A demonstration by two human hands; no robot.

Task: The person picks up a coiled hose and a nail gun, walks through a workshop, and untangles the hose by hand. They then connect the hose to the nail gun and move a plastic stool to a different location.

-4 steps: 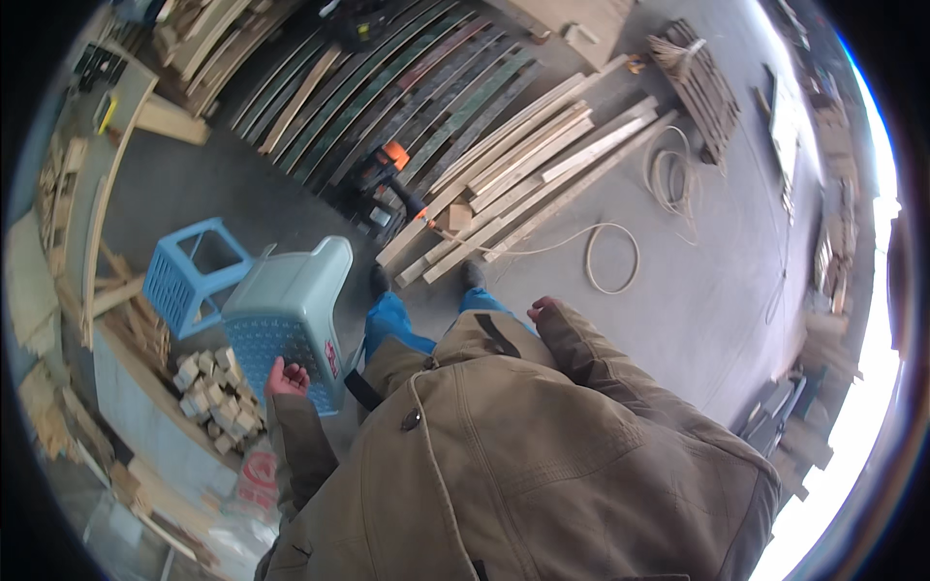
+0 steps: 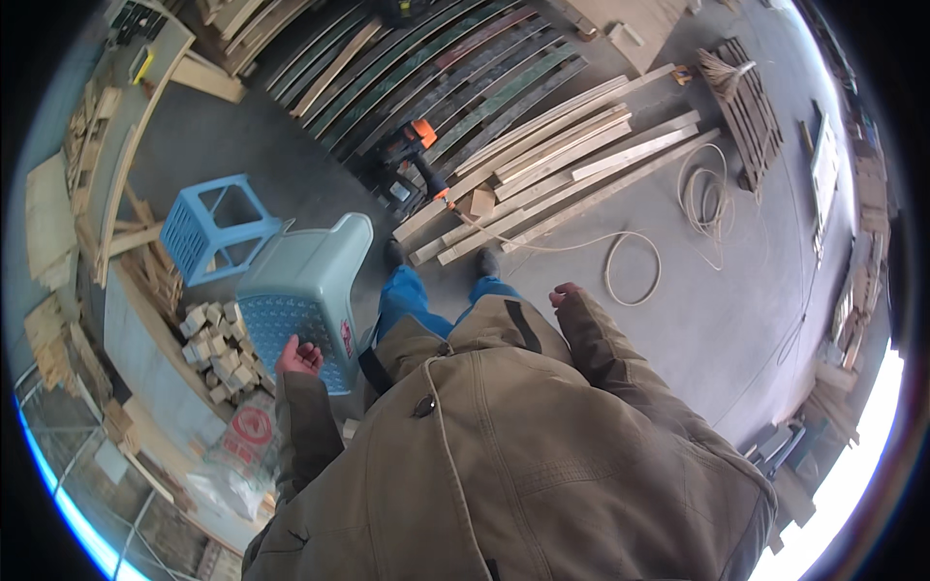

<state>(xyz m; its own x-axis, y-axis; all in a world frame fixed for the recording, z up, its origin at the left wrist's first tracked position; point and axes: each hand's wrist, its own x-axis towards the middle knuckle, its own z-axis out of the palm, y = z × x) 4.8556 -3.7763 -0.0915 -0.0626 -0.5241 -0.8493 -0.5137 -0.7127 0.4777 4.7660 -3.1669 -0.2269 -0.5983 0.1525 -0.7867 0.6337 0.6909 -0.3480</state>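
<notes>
My left hand (image 2: 299,357) hangs beside the light blue-green plastic chair (image 2: 300,276), in front of its dotted panel. Its fingers are loosely bent and apart, with nothing in them; whether it touches the chair I cannot tell. Out to the right of my body, my right hand (image 2: 565,293) hangs over the grey floor, fingers loose and no object visible in it. Beyond my feet, a black and orange nail gun (image 2: 412,160) stands by dark slats, with a beige air hose (image 2: 542,249) running from it.
Long wooden beams (image 2: 542,174) lie ahead of my feet. A blue plastic stool (image 2: 215,225) stands left of the chair, near a heap of wood blocks (image 2: 225,351) and a plastic sack (image 2: 244,441). Coiled hose (image 2: 704,198) and a wooden pallet (image 2: 748,126) lie far right.
The whole view has shifted, so floor things sit further right in it and the sack shows more fully. Both hands stay low at my sides.
</notes>
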